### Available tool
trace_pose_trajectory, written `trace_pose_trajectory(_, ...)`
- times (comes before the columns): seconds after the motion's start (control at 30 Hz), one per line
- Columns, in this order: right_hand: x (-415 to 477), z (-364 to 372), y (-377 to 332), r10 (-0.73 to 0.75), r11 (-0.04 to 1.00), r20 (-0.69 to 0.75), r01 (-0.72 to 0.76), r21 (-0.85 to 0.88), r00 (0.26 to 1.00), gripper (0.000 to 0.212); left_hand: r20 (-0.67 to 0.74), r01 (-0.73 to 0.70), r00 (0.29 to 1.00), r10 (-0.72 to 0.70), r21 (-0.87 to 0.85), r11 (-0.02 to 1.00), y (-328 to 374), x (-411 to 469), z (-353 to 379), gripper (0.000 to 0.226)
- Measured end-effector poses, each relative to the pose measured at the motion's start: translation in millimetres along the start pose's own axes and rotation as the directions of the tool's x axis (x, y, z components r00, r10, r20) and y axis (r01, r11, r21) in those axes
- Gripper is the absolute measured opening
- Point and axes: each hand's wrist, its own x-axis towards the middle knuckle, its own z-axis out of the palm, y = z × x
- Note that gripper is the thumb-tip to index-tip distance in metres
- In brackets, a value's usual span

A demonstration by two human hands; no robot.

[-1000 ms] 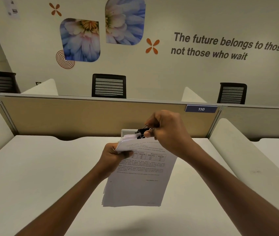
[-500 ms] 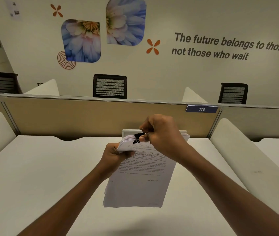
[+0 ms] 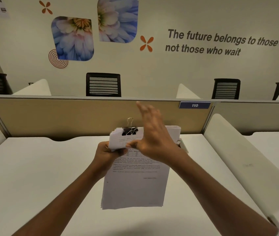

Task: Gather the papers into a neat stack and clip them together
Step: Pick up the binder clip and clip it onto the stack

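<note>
A stack of printed papers (image 3: 135, 184) is held up above the white desk (image 3: 33, 184), tilted toward me. My left hand (image 3: 106, 154) grips the stack at its upper left edge. A black binder clip (image 3: 130, 130) sits clamped on the top edge of the stack, one wire handle standing up. My right hand (image 3: 154, 135) is in front of the upper right part of the papers, fingers spread and blurred, thumb near the page, holding nothing. It hides part of the top sheet.
A tan partition (image 3: 67, 116) with a blue "110" tag (image 3: 194, 105) stands right behind the desk. White side dividers (image 3: 237, 159) flank the desk left and right. Black chairs (image 3: 103, 84) stand beyond the partition. A small grey fitting (image 3: 181, 143) shows behind my right wrist.
My right hand has let go of the binder clip and opened, fingers lifting up. The clip now stays on the top edge of the stack by itself. The left hand keeps its grip.
</note>
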Motion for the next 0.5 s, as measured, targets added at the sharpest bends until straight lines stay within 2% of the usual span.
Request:
trace_pose_trajectory(0.07,-8,5,14,0.044,0.997,-0.174,-0.054,-0.053,0.984,0.121,-0.001,-0.007,1.0,0.007,-0.031,1.0,-2,3,2,0.038)
trace_pose_trajectory(0.13,-17,11,33,0.125,0.99,-0.345,-0.139,-0.015,0.93,0.121,-0.008,0.001,1.0,-0.002,-0.069,0.998,-5,6,4,0.04)
trace_pose_trajectory(0.2,-29,20,61,0.271,0.962,-0.409,-0.26,0.083,0.871,0.119,-0.013,0.008,1.0,-0.009,-0.098,0.995,-7,9,8,0.033)
trace_pose_trajectory(0.27,-44,30,87,0.454,0.882,-0.282,-0.381,0.277,0.845,0.115,-0.015,0.022,1.0,-0.024,-0.119,0.993,-12,12,14,0.029)
trace_pose_trajectory(0.33,-61,35,108,0.55,0.716,-0.061,-0.432,0.548,0.833,0.099,-0.014,0.043,0.999,-0.045,-0.135,0.99,-17,14,22,0.03)
trace_pose_trajectory(0.37,-70,37,117,0.567,0.63,0.031,-0.458,0.628,0.823,0.087,-0.009,0.05,0.999,-0.052,-0.147,0.988,-20,16,26,0.032)
trace_pose_trajectory(0.4,-79,38,125,0.577,0.583,0.089,-0.485,0.652,0.812,0.078,-0.004,0.057,0.998,-0.059,-0.16,0.986,-22,17,31,0.032)
trace_pose_trajectory(0.5,-99,42,144,0.596,0.551,0.155,-0.541,0.636,0.788,0.063,0.018,0.075,0.997,-0.073,-0.15,0.986,-30,20,47,0.031)
